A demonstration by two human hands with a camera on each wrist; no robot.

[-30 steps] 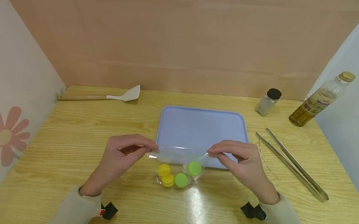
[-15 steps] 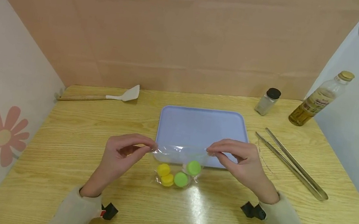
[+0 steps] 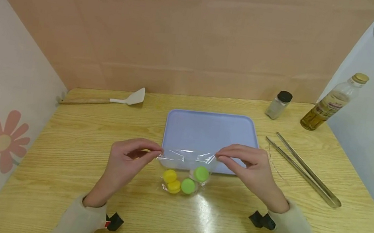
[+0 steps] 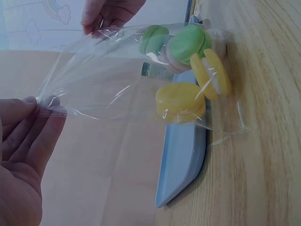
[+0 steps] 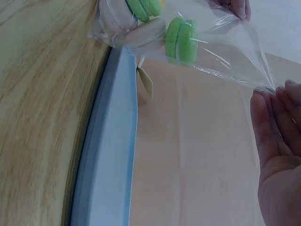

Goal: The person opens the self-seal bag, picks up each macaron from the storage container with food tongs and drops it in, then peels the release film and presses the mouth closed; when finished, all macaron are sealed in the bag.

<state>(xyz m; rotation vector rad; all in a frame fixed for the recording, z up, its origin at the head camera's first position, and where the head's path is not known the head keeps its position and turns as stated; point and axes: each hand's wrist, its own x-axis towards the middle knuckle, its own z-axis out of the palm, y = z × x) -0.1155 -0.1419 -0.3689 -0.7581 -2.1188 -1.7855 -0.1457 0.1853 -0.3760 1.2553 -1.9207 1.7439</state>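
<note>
A clear plastic bag (image 3: 183, 164) hangs upright between my hands, its bottom at the wooden table in front of the tray. Inside lie yellow macarons (image 4: 181, 101), green macarons (image 5: 181, 41) and pale pinkish ones (image 5: 146, 35) partly hidden behind the others. My left hand (image 3: 129, 160) pinches the bag's upper left corner between thumb and fingers. The upper right corner is pinched by my right hand (image 3: 251, 170). Between them the top edge is stretched nearly straight.
Just behind the bag lies a light blue tray (image 3: 210, 132). Metal tongs (image 3: 306, 170) rest to the right. A black-capped jar (image 3: 278, 106) and an oil bottle (image 3: 332, 104) stand back right. A white spatula (image 3: 128, 99) with a wooden handle lies back left.
The bag's top edge has become straighter and rises slightly, with more shine along it. Both hands keep their pinch at the corners and have barely moved.
</note>
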